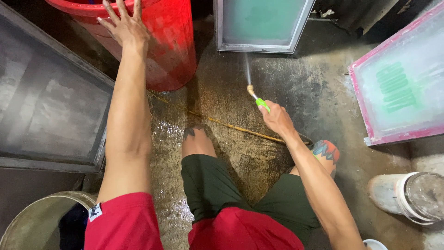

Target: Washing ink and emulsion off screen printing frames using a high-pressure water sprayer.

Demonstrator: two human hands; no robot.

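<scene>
My right hand grips a spray nozzle with a green handle and a brass tip. A thin jet of water leaves the tip and hits the lower edge of a grey-framed screen with green mesh leaning ahead of me. My left hand rests flat, fingers spread, on the rim of a large red bucket at the upper left. A yellow hose trails across the wet concrete floor towards the nozzle. I am crouched, with my knees in dark green shorts below.
A pink-framed screen with a green printed patch leans at the right. A large grey-framed screen lies at the left. A white plastic jar lies on its side at lower right; a grey bucket stands at lower left.
</scene>
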